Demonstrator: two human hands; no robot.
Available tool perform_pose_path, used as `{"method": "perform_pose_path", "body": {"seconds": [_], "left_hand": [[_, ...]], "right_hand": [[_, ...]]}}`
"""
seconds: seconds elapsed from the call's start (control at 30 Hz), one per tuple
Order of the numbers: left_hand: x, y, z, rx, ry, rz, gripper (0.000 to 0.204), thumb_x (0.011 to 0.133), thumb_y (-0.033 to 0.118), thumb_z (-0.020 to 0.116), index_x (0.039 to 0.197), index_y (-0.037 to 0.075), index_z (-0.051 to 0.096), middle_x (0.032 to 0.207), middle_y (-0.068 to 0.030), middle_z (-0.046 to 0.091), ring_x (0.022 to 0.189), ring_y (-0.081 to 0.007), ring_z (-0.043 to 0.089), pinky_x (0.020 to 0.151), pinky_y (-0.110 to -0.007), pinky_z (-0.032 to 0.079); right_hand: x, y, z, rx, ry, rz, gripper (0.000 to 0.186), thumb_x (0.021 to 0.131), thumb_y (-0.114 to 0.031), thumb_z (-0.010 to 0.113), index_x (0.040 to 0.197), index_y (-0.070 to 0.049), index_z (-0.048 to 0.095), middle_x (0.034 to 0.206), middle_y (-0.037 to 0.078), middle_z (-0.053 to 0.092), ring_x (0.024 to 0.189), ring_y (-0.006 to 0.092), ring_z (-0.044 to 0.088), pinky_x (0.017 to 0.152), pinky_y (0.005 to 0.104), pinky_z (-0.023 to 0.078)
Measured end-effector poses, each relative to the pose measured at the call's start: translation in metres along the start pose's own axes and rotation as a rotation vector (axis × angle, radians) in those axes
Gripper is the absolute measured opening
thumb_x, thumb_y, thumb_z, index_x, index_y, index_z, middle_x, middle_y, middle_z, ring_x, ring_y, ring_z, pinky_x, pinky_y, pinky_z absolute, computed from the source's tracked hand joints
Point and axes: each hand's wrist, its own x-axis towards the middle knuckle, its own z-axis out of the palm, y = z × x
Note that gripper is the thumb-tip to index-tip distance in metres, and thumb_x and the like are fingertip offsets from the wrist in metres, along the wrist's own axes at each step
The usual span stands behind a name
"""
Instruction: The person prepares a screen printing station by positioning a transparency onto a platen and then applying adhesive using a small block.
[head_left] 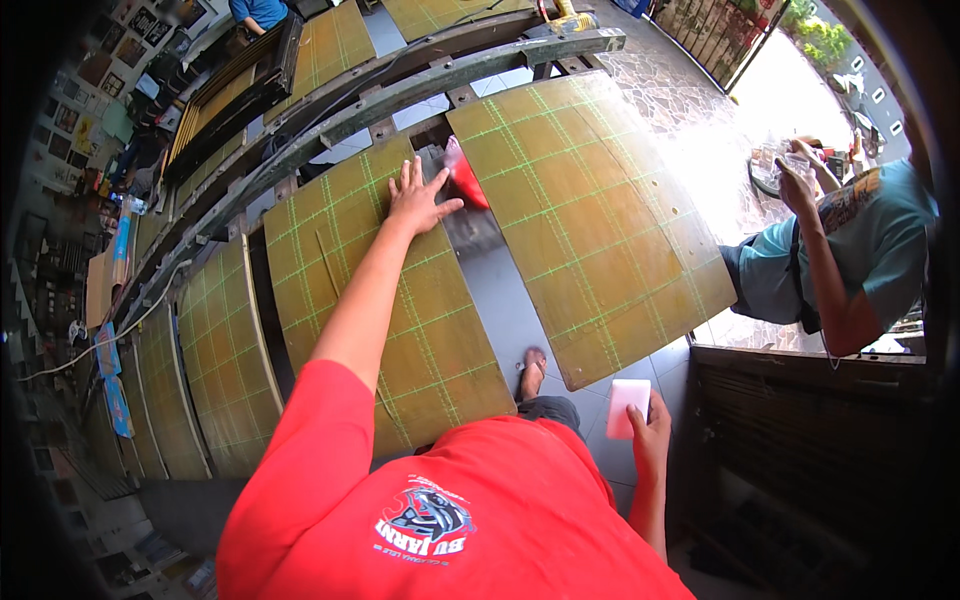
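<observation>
My left hand [418,198] is open, its fingers spread over the far right corner of a brownish-yellow board [345,255] marked with a bright green grid. Just right of its fingertips, a red thing [466,182] with a pinkish top shows in the gap between this board and a similar board [590,230] on the right. What the red thing is, I cannot make out. Low on the right, my right hand [650,428] grips a pale pink, flat rectangular piece [628,405] by its right edge, thumb on top. It is held apart from the right board's near edge.
More gridded boards [225,350] line up on the left. A long metal rail [400,100] runs behind them. At right, a person in a light blue shirt [880,250] handles something clear. A dark slatted wooden structure [790,430] stands near right. Another person [260,12] is at far left.
</observation>
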Motion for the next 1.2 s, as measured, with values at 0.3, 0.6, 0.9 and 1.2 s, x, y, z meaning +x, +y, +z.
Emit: {"method": "perform_pose_path", "body": {"seconds": [0.3,0.6,0.9,1.2], "left_hand": [[-0.035,0.009,0.027,-0.228,0.23,0.048,0.087,0.088,0.066,0.048,0.151,0.011,0.026,0.159,-0.0207,0.008,0.147,-0.0371,0.009,0.113,-0.06,0.013],[-0.102,-0.01,0.057,-0.138,0.236,0.064,0.075,0.094,0.059,0.041,0.15,0.01,0.03,0.157,-0.0198,0.02,0.146,-0.0358,0.015,0.117,-0.052,0.012],[-0.104,0.001,0.05,-0.115,0.254,0.095,0.078,0.093,0.06,0.042,0.148,0.007,0.03,0.155,-0.0223,0.023,0.144,-0.0389,0.019,0.116,-0.053,0.012],[-0.1,0.008,0.046,-0.146,0.206,0.099,0.08,0.093,0.06,0.043,0.149,0.005,0.029,0.154,-0.0237,0.022,0.144,-0.0401,0.017,0.115,-0.054,0.01]], "right_hand": [[-0.038,0.101,-0.024,0.559,0.256,0.416,0.028,0.093,-0.025,0.058,0.113,-0.005,0.056,0.097,0.004,0.061,0.087,0.0167,0.062,0.074,0.0346,0.053],[0.069,0.153,0.103,0.971,-0.07,0.786,0.041,0.094,-0.028,0.049,0.128,-0.005,0.049,0.122,0.014,0.056,0.116,0.0302,0.054,0.097,0.0499,0.046],[0.219,0.159,0.285,0.855,-0.345,0.185,0.038,0.094,-0.029,0.056,0.127,-0.01,0.051,0.12,0.008,0.059,0.11,0.0253,0.057,0.094,0.0425,0.047],[0.286,0.147,0.39,0.142,-0.369,-0.445,0.033,0.097,-0.021,0.055,0.125,-0.006,0.05,0.117,0.009,0.059,0.109,0.0249,0.057,0.095,0.0353,0.044]]}}
